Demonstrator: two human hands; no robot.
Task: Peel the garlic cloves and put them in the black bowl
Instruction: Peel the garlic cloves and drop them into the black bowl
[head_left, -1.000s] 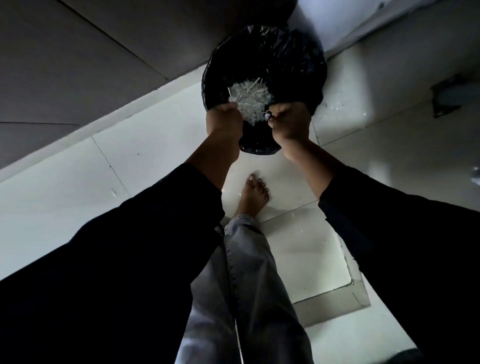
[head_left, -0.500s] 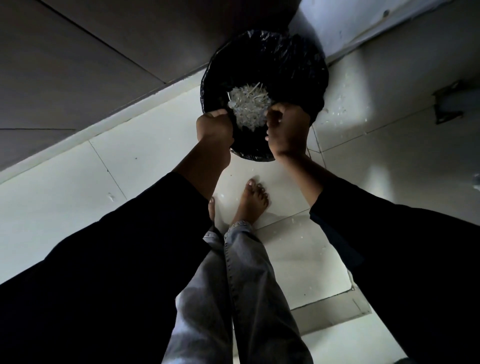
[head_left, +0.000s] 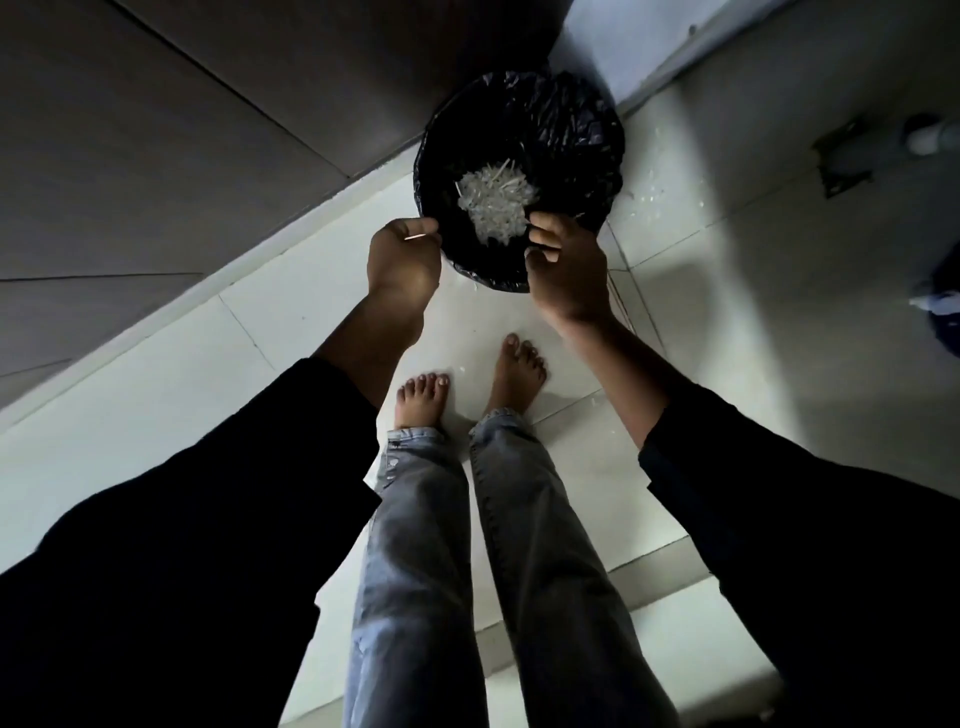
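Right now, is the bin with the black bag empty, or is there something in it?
Not empty. The black-lined bin holds a pale heap of papery peels at its bottom, well below the rim.

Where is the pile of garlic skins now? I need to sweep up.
In the head view, the pale skins lie inside the black-lined bin on the floor, top centre, just beyond both hands.
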